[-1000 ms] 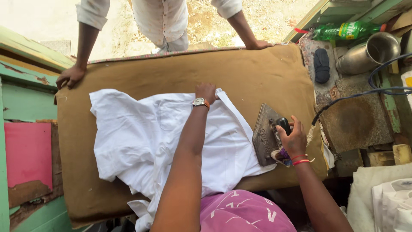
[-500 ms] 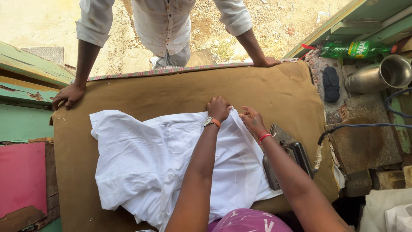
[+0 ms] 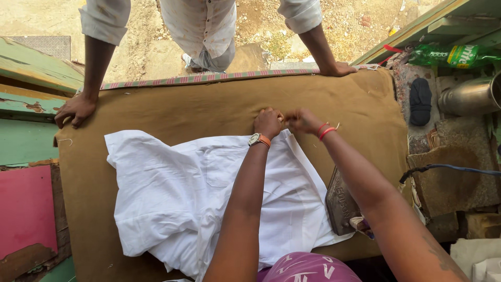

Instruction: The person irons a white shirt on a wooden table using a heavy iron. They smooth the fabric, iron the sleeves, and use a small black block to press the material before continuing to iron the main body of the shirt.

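A white shirt [image 3: 177, 198] lies spread on a brown padded ironing table [image 3: 209, 104]. My left hand [image 3: 269, 122], with a wristwatch on its wrist, pinches the shirt's far edge. Close beside it my right hand [image 3: 302, 121], with red bands at the wrist, grips the same edge. Both hands have fingers closed on the cloth. A dark metal iron [image 3: 342, 201] rests on the table's right side, under my right forearm.
Another person in a white shirt stands across the table, one hand [image 3: 75, 109] on the left corner and one hand [image 3: 339, 69] on the far edge. A green plastic bottle [image 3: 449, 55], a steel vessel [image 3: 469, 96] and a dark brush [image 3: 420, 102] sit at right.
My right hand let go of the iron and came across to the shirt's far edge beside my left hand. Both hands now pinch the cloth together.
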